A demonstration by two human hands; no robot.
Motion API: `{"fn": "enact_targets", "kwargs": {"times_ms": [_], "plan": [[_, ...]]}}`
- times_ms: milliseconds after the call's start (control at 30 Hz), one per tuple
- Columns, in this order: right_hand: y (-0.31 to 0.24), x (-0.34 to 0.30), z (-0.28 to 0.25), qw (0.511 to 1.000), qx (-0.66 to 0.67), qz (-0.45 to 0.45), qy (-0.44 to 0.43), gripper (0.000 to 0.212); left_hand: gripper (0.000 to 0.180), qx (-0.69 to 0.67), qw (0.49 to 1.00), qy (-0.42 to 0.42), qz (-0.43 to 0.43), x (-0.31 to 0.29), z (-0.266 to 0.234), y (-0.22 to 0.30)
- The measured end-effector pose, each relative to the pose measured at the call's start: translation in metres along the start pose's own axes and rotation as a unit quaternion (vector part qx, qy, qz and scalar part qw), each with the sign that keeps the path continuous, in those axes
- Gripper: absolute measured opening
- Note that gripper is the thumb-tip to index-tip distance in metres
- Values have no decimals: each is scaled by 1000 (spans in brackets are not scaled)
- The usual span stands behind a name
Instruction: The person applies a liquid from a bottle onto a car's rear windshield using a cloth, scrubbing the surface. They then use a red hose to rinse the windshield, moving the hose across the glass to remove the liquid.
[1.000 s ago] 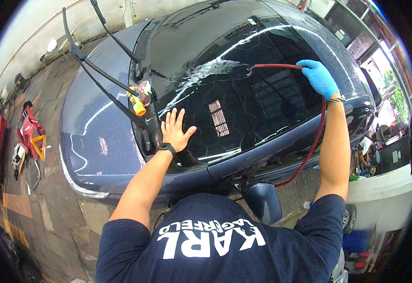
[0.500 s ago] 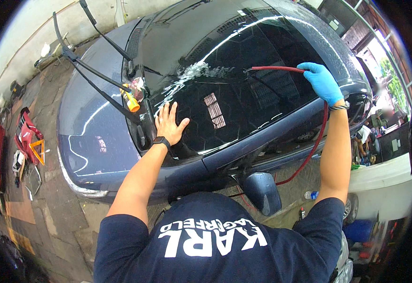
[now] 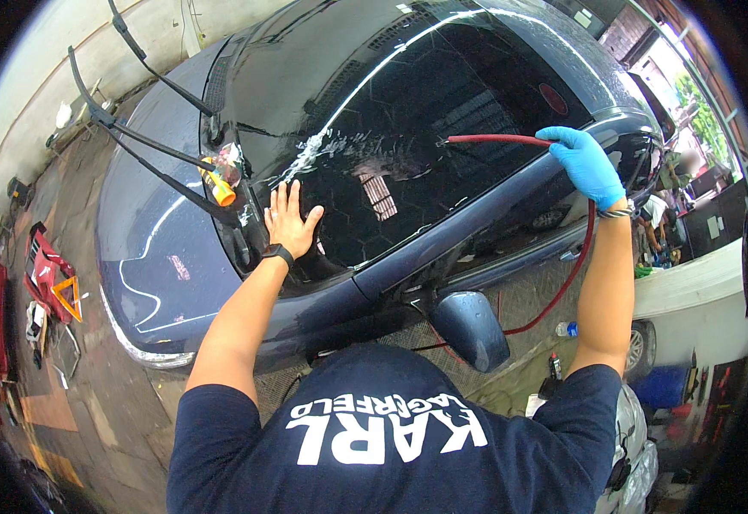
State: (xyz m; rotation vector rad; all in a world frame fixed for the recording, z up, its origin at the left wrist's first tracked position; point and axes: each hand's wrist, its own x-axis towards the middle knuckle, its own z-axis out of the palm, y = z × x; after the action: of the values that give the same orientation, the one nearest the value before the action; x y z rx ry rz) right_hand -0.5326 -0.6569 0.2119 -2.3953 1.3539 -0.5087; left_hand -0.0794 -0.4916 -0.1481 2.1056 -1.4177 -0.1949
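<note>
A dark blue car stands before me, and its wet windshield (image 3: 391, 128) takes up the middle of the view. My bare left hand (image 3: 290, 219) lies flat on the lower part of the glass with its fingers spread. In a blue glove, my right hand (image 3: 583, 164) grips a red hose (image 3: 498, 139) above the near edge of the windshield. The hose's free end points left over the glass, and the rest hangs down beside the car. Water (image 3: 323, 147) ripples in a white patch left of the hose end.
Both wiper arms (image 3: 155, 156) stand raised off the glass. A yellow-orange bottle (image 3: 218, 186) lies at the windshield's base beside a crumpled bag. The side mirror (image 3: 470, 330) juts out near me. Red car parts (image 3: 47, 270) and an orange triangle (image 3: 67, 298) lie on the left floor.
The view has shifted slightly, so the car sits a little further left. My right hand still holds the hose, and my left hand stays on the glass. The water patch has spread.
</note>
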Motion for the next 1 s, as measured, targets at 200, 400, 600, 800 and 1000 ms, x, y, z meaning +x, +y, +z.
{"fn": "enact_targets", "kwargs": {"times_ms": [200, 400, 600, 800, 1000], "plan": [[6, -36, -2, 999, 6, 35, -30, 34, 92, 8, 1000, -25, -1, -1, 3, -3], [9, -62, 2, 999, 27, 12, -22, 35, 91, -6, 1000, -28, 4, 1, 4, -6], [16, -83, 8, 992, 77, 82, -50, 35, 88, -11, 999, -36, -10, -12, 3, -2], [0, -100, 14, 994, 76, 57, -46, 34, 87, -18, 999, -27, -18, -24, 4, -1], [-9, -109, 19, 992, 79, 63, -77, 35, 90, -31, 997, -50, -39, -48, 6, 9]]}}
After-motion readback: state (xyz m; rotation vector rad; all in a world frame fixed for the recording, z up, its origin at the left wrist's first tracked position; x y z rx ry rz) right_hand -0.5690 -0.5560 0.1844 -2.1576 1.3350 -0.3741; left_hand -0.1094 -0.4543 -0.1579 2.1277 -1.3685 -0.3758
